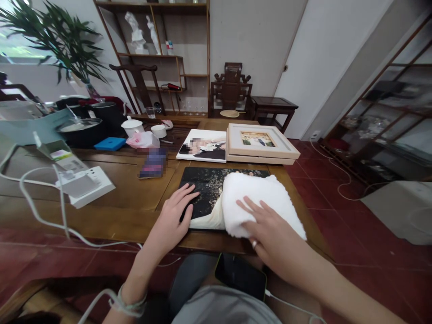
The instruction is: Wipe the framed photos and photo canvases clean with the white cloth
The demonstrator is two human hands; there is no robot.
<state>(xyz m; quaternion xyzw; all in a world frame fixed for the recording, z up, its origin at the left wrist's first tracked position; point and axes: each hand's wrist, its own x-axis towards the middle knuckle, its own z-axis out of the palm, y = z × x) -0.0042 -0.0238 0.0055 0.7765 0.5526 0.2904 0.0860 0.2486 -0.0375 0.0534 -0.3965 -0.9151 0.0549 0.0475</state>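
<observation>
A dark photo panel (204,191) with a pale dress and light speckles lies flat near the table's front edge. At its left edge rests my left hand (177,213), fingers stretched out over the border and nothing held in it. My right hand (266,225) is on a folded white towel (266,189), its fingers pressing into the pile and its thumb side sunk against the cloth. The towel covers the right part of the panel, so the picture beneath it is hidden.
Behind the panel lie a white-edged photo print (205,150) and stacked pale frames (286,150). Left are a blurred phone-like object (153,163), an opened white box (91,186), a white cable (62,202), a lidded cup (131,126) and a black pot (81,135). A phone (241,274) rests on my lap.
</observation>
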